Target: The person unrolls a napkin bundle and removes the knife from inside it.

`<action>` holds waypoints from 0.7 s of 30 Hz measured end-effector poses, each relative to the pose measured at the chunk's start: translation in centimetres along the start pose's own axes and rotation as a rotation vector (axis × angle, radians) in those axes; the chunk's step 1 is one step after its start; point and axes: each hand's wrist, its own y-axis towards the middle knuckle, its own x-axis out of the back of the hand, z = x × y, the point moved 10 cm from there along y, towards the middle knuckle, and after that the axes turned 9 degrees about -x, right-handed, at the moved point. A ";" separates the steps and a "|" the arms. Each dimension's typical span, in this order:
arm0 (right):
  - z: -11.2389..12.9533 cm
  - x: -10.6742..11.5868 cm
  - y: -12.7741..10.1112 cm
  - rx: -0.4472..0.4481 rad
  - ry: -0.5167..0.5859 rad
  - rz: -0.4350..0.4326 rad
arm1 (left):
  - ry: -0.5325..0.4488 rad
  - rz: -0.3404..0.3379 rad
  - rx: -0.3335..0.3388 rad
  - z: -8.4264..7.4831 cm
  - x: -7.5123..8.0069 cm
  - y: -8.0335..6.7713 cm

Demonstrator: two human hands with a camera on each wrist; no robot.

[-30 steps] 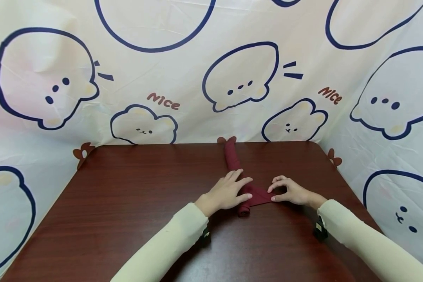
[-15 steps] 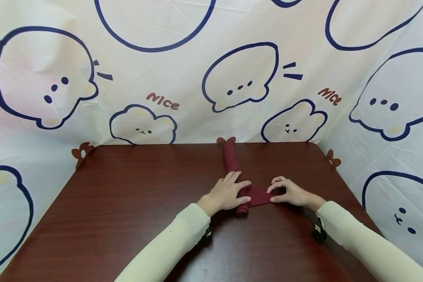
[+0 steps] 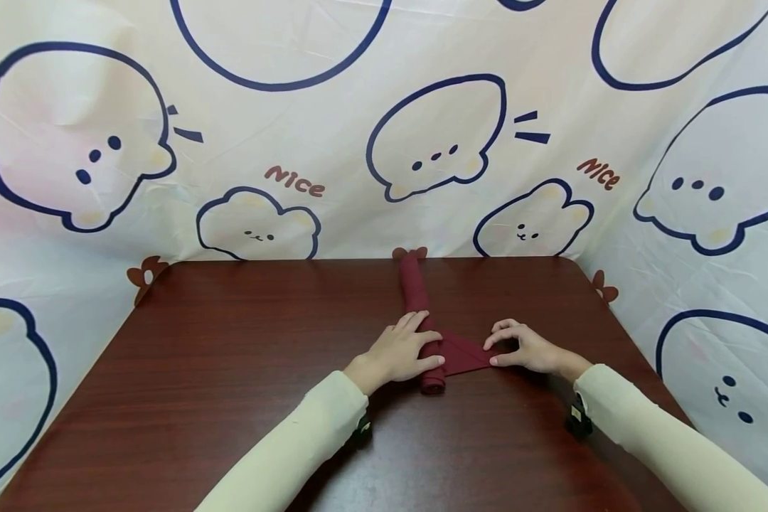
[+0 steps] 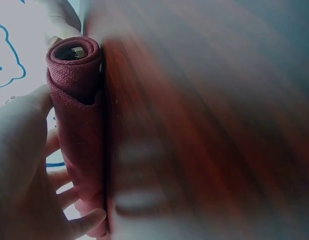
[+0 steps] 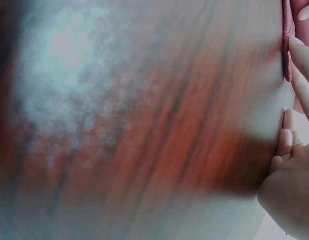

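Note:
A dark red cloth lies on the table as a long roll (image 3: 414,284) with a flat pointed flap (image 3: 464,355) reaching right. Over the near half of the roll rests my left hand (image 3: 393,354), fingers stretched across it and thumb along its right side. The left wrist view shows the roll's hollow end (image 4: 74,75) and overlapping layers, with the fingers partly hidden behind the roll. At the flap's right tip, my right hand (image 3: 528,348) holds the corner between thumb and bent fingers. The cloth edge (image 5: 287,55) by that hand's fingertips shows in the right wrist view.
The dark brown wooden table (image 3: 249,320) stretches out to both sides of the cloth. Behind it and on the sides hangs a pale curtain (image 3: 339,128) printed with cartoon faces. The far end of the roll lies near the table's back edge.
The roll has shifted slightly left under my left hand, and more of the flat flap shows. My right hand has stayed almost in place at the corner.

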 end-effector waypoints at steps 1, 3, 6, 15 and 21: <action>-0.1 0.0 0.0 -0.002 0.001 0.002 | -0.003 -0.001 0.000 0.1 0.0 -0.1; -0.1 -0.1 0.1 -0.003 0.000 0.003 | -0.012 -0.001 0.004 0.3 0.0 -0.3; -0.2 0.0 0.1 0.003 -0.002 0.001 | -0.023 -0.005 0.004 0.5 0.0 -0.4; -0.2 -0.2 0.3 0.012 -0.003 0.004 | -0.068 -0.006 0.001 1.1 0.1 -1.1; -0.1 0.0 0.4 0.009 -0.005 0.000 | -0.102 -0.012 -0.007 1.6 0.4 -1.4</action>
